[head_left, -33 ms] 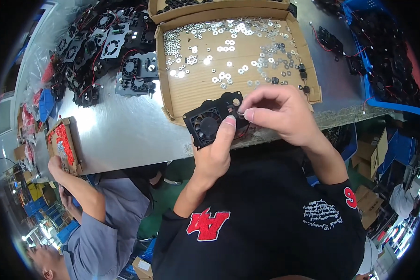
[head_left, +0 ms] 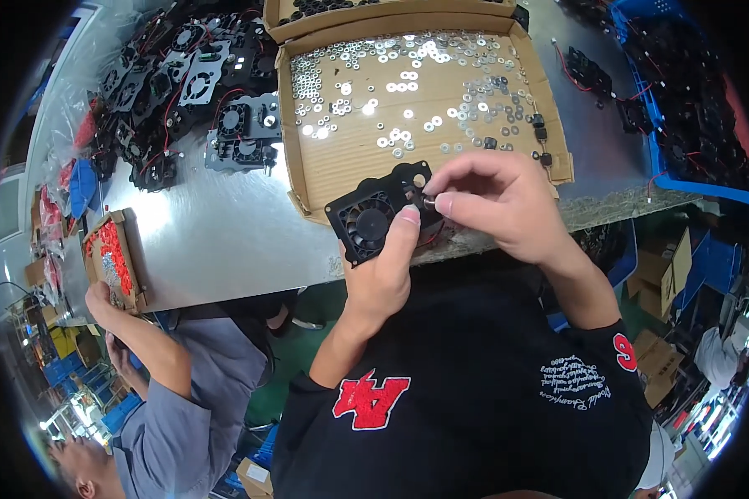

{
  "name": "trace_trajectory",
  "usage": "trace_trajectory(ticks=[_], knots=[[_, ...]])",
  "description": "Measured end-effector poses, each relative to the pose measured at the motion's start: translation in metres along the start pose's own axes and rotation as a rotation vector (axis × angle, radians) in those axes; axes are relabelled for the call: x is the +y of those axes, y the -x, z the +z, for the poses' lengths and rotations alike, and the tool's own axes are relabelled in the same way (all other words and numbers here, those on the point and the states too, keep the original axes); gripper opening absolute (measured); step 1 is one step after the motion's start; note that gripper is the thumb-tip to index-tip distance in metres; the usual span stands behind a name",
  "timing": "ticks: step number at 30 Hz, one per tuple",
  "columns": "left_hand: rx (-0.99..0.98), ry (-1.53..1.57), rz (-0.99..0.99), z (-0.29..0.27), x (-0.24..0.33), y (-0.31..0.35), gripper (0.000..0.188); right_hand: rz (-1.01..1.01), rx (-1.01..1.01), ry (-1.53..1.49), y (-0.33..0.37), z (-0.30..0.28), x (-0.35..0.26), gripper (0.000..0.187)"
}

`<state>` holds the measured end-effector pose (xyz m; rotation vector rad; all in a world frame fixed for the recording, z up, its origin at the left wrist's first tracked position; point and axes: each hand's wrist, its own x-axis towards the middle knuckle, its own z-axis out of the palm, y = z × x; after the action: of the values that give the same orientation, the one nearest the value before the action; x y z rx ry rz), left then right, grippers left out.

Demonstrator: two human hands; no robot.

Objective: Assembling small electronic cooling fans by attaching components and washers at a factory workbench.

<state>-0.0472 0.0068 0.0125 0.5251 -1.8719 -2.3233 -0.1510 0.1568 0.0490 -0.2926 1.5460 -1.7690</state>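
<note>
My left hand [head_left: 380, 270] grips a black plate with a fan [head_left: 368, 224] set in it, thumb on top and fingers hidden underneath. The plate is tilted over the near edge of a cardboard tray. At the plate's right end, my right hand [head_left: 508, 204] is closed in a pinch of thumb and forefinger. A small shiny metal piece shows at those fingertips, against the plate beside a round hole; its kind is too small to make out. Red wire hangs below the plate's right side.
The cardboard tray [head_left: 333, 166] holds many loose washers and nuts. Piled fan assemblies [head_left: 200, 83] lie at the left, and a blue crate [head_left: 653, 125] of black parts stands at the right. A co-worker's hand [head_left: 100, 301] reaches into a small box [head_left: 137, 274] of red parts.
The plate and my left hand stay nearly in place, with the plate tipped very slightly. My right fingertips have shifted a little at the plate's right end.
</note>
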Motion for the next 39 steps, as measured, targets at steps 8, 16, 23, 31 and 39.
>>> trace_trajectory(ticks=[8, 16, 23, 31, 39], knots=[[0.049, -0.045, 0.121, 0.006, 0.003, -0.007, 0.020, -0.605, 0.176, 0.725, 0.008, 0.003, 0.011, 0.010], [0.005, -0.029, 0.084, 0.003, -0.002, -0.007, 0.020, 0.009, 0.015, 0.145, 0.001, -0.007, -0.003, 0.012], [0.008, -0.024, 0.101, 0.003, -0.007, -0.009, 0.017, 0.007, 0.042, 0.097, 0.000, -0.006, 0.002, 0.013], [0.086, -0.007, 0.043, 0.007, 0.002, -0.011, 0.016, -0.762, 0.253, 0.771, 0.002, 0.002, 0.024, 0.017], [0.058, -0.203, 0.248, 0.006, -0.005, -0.011, 0.016, -0.839, 0.236, 1.037, 0.005, -0.001, 0.014, 0.021]])
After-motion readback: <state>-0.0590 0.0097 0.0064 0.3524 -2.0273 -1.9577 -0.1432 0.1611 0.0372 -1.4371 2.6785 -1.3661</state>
